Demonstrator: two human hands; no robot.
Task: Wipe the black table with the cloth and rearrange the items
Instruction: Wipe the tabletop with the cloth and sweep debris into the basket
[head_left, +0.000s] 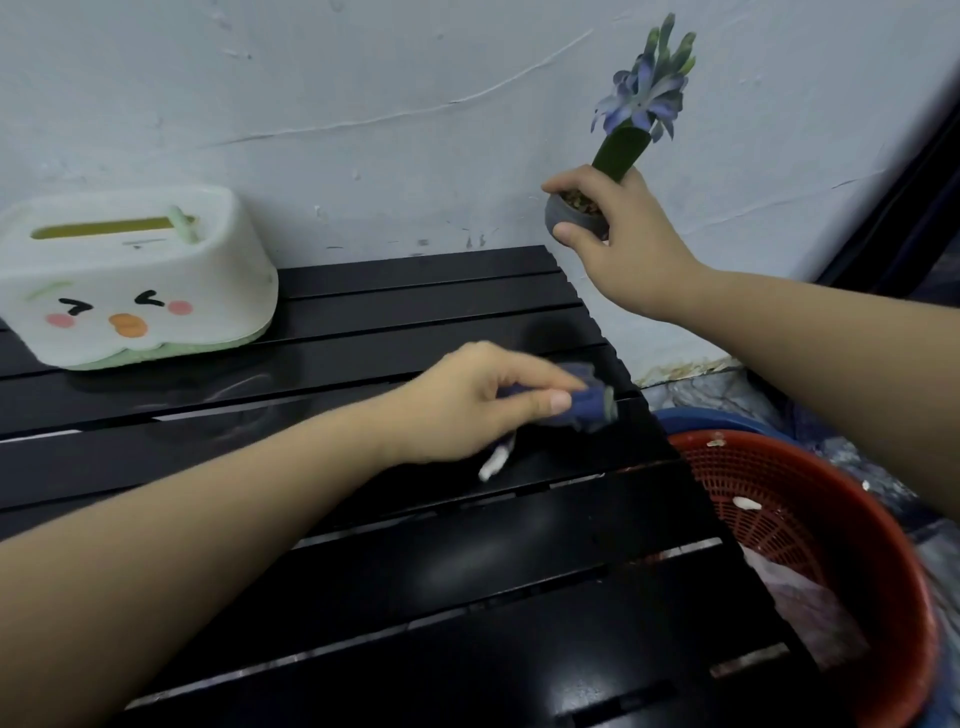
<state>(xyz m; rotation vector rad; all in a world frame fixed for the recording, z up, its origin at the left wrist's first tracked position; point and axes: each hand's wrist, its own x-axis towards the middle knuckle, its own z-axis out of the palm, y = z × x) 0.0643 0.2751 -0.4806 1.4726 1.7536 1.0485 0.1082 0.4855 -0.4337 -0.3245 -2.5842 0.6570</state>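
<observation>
The left hand (467, 400) pinches a bunched blue cloth (582, 402) between thumb and fingers, pressing it on the black table (363, 571) near its right edge. The cloth looks soft, light and floppy, so a gathered grip like this one should suit it. Up and to the right of that hand, the right hand (618, 239) curls around one small grey flower pot (571, 215), held clear above the table's far corner; it seems light but top-heavy, best gripped at the pot. Far left of both hands sits one white tissue box (130, 280). Below the right forearm stands one red basket (810, 545).
</observation>
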